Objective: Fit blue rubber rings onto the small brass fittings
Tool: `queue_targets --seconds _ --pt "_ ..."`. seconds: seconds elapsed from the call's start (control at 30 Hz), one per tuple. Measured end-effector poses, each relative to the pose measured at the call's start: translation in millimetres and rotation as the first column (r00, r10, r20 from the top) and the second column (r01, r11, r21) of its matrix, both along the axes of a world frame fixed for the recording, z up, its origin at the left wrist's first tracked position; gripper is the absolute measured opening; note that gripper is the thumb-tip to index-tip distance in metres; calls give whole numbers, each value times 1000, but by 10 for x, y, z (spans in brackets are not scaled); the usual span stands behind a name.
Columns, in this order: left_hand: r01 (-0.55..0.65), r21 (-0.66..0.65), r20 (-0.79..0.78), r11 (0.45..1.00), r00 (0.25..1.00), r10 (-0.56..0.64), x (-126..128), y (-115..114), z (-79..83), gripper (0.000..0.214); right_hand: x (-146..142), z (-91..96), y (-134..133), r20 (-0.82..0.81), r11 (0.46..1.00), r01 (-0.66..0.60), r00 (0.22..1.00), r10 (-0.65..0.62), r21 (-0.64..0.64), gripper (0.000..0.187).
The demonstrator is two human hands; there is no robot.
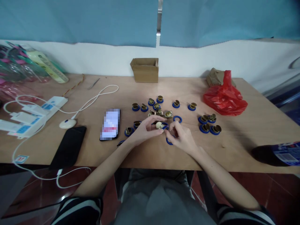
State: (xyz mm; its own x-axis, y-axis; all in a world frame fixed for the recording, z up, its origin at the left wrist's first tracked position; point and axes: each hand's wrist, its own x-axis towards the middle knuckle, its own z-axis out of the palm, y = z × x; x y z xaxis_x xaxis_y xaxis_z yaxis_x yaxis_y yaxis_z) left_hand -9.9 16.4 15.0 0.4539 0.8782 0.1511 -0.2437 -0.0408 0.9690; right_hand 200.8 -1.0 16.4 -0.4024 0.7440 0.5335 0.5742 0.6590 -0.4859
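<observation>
My left hand [145, 129] pinches a small brass-coloured part [159, 125] above the wooden table [234, 147]. My right hand [181, 137] meets it from the right, fingertips on the same part and a blue ring [169, 142] under its fingers. Several brass parts seated in blue rings lie around: a row [159, 101] behind the hands, a cluster [209, 124] to the right, and two [132, 127] left of my left hand. One bare blue ring [177, 118] lies just beyond my right hand.
A small open cardboard box [144, 69] stands at the back centre. A red plastic bag [224, 97] sits back right, a dark bottle [276, 154] at the right edge. Two phones [110, 124] [69, 146], a white mouse [67, 123], power strips [32, 114] and cables occupy the left.
</observation>
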Motion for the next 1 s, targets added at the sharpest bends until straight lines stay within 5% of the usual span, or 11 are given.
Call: queue_targets --seconds 0.2,0.43,0.6,0.73,0.87,1.0 --pt "106 -61 -53 993 993 -109 4 -17 -26 41 -5 20 -18 -29 996 -36 999 38 77 24" --pt "22 21 -110 1000 994 -19 35 -46 -1 34 -9 145 -60 -327 987 -13 943 65 160 31" --pt "-26 -43 -84 999 996 22 61 -50 42 35 65 228 -15 -445 998 54 895 -37 25 29" --pt "-52 -29 -77 998 996 49 57 -50 55 35 118 259 58 -525 974 99 828 -195 -206 32" --pt "-24 -44 -64 999 998 22 50 -50 37 46 201 208 195 -474 903 133 814 -335 -410 29" --pt "-8 -29 -113 1000 994 5 45 -57 39 44 306 59 299 -169 883 311 907 -387 -352 11"
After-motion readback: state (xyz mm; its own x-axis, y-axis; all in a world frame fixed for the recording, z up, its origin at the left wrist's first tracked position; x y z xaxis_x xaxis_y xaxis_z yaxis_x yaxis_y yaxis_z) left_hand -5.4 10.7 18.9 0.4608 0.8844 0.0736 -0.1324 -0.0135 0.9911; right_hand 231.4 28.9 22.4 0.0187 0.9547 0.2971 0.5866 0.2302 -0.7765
